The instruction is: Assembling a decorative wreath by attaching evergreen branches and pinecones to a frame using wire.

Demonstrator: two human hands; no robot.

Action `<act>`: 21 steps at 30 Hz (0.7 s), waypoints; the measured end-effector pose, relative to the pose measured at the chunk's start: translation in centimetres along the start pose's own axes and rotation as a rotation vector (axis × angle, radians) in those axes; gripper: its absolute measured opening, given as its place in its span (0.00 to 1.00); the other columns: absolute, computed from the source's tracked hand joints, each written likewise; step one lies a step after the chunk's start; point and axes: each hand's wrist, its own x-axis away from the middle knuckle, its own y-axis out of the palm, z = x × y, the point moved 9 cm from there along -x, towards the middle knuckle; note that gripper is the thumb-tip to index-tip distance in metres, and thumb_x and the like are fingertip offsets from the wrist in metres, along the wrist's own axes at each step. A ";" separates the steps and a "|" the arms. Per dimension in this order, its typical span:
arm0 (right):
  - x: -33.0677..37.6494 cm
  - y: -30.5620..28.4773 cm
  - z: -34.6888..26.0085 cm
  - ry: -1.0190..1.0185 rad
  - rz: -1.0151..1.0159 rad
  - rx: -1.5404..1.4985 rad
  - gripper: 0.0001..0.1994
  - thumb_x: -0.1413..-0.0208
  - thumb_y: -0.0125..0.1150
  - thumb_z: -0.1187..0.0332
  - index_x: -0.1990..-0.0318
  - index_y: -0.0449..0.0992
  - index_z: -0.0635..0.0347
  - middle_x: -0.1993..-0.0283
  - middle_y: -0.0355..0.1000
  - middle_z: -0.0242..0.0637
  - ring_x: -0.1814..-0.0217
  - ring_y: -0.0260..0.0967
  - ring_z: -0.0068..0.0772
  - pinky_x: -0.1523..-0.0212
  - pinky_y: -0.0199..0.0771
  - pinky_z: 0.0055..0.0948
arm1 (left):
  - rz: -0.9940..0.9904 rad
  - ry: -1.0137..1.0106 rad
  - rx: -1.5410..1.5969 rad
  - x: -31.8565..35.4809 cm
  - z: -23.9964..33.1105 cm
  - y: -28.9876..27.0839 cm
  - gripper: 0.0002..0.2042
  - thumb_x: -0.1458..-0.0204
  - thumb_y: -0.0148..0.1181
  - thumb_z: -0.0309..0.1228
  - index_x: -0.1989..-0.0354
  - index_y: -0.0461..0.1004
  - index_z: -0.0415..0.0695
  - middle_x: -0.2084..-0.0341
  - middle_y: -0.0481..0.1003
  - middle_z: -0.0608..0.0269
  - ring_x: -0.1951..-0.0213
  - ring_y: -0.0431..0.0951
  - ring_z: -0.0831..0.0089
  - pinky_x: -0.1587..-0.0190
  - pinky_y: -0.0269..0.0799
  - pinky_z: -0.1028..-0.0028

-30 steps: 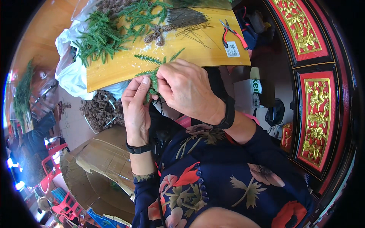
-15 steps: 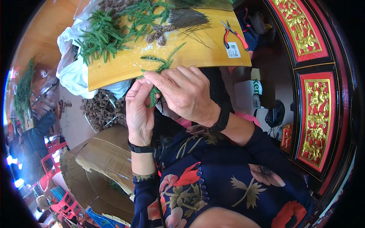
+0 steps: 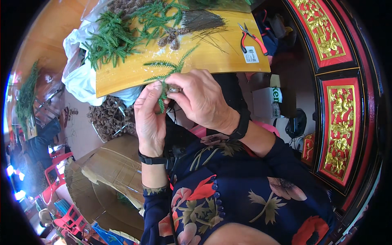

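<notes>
At the table's front edge, my left hand [image 3: 150,109] is closed, pinching a green artificial pine sprig [image 3: 162,65] between thumb and fingers. The sprig's needled arms fan out beyond my fingertips, and its lower end hangs below them. Beside it, my right hand [image 3: 206,100] is closed, thumb and forefinger gripping a small brownish thing [image 3: 174,88] against the sprig's stem. My fingers hide most of that thing, so its kind does not show. Past my hands on the table lie small pine cones [image 3: 169,38] and a bundle of thin dark wires [image 3: 202,20].
More green sprigs [image 3: 110,41] pile up on the wooden table [image 3: 134,77] at the left. Red-handled pliers [image 3: 252,38] rest on its right side near a white label [image 3: 251,55]. Below stand a heap of pine cones [image 3: 108,118] and an open cardboard box [image 3: 110,167].
My right thumb and fingers have shifted and opened up somewhat, so the small brownish thing now shows between them. The sprig has tilted slightly to the left.
</notes>
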 end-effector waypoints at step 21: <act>0.4 -0.3 0.8 0.067 -0.021 -0.036 0.23 0.59 0.64 0.82 0.51 0.68 0.62 0.61 0.72 0.38 0.66 0.72 0.33 0.68 0.71 0.27 | 0.049 0.566 -0.598 1.7 2.2 1.8 0.02 0.48 0.57 0.19 0.68 0.74 0.34 0.68 0.72 0.63 0.67 0.70 0.80 0.61 0.67 0.81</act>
